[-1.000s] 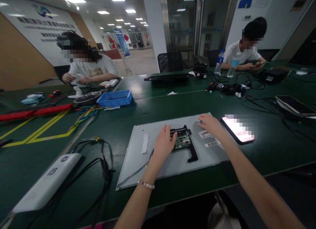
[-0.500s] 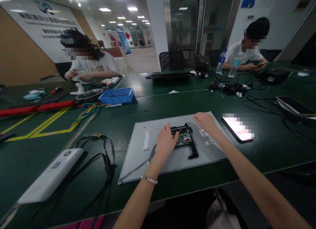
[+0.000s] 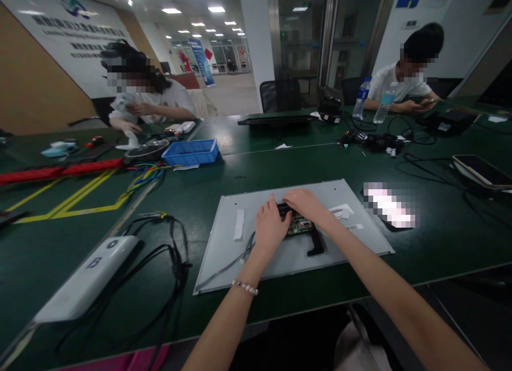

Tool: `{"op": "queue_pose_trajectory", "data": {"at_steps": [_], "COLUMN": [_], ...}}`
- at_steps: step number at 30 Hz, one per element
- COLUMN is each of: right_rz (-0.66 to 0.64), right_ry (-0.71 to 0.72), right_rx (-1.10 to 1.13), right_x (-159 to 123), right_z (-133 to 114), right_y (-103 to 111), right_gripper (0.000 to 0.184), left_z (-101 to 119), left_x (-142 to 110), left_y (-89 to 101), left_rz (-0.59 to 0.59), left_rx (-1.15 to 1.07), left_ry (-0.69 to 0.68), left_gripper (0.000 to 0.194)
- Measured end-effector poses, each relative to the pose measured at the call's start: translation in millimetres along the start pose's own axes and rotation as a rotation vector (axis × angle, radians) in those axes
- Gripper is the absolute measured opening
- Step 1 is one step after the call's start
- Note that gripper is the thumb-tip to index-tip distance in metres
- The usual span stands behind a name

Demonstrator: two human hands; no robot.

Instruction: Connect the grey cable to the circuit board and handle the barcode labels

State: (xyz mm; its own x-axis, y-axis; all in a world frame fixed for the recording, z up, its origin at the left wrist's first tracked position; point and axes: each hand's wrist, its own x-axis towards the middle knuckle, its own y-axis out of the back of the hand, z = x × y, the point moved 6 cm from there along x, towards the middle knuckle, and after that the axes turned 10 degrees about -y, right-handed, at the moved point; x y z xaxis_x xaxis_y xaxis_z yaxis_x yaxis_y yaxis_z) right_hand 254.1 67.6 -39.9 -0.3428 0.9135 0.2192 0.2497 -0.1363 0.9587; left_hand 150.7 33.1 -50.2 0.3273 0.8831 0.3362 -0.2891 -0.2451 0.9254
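A grey flat panel (image 3: 228,253) lies on the green table, with a black plastic frame (image 3: 317,244) on it. Set in that frame is a green circuit board (image 3: 299,225). My left hand (image 3: 271,222) grips the frame's left end, thumb over the board side. Curled over the frame's far edge is my right hand (image 3: 306,203), its fingertips close to my left fingers and partly hidden. A thin grey cable (image 3: 228,267) runs under my left wrist to the panel's near left corner. White labels (image 3: 343,211) stick to the panel's right side.
A lit phone (image 3: 390,206) lies right of the panel. On the left are a white power bank-like box (image 3: 88,277) and black cables (image 3: 176,253). Farther back stand a blue basket (image 3: 191,152) and two bottles (image 3: 385,103). Two people sit across the table.
My right hand has moved left, from the panel's far right edge onto the frame's far edge. My left hand stays on the frame. The view has shifted slightly.
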Motion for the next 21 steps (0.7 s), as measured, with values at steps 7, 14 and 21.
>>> {"op": "queue_pose_trajectory", "data": {"at_steps": [7, 14, 21], "right_rz": [-0.007, -0.032, -0.035], "right_ry": [0.058, 0.051, 0.062], "right_rx": [-0.026, 0.074, 0.297], "right_x": [1, 2, 6], "right_z": [-6, -2, 8], "right_y": [-6, -12, -23], "right_gripper": [0.021, 0.019, 0.022], "left_z": [0, 0, 1], "left_x": [1, 0, 0], "left_y": [-1.8, -1.6, 0.0], "left_rz": [-0.007, -0.014, -0.019], "left_rx": [0.010, 0.021, 0.018], "left_ry": [-0.006, -0.006, -0.010], "left_gripper": [0.064, 0.063, 0.064]}}
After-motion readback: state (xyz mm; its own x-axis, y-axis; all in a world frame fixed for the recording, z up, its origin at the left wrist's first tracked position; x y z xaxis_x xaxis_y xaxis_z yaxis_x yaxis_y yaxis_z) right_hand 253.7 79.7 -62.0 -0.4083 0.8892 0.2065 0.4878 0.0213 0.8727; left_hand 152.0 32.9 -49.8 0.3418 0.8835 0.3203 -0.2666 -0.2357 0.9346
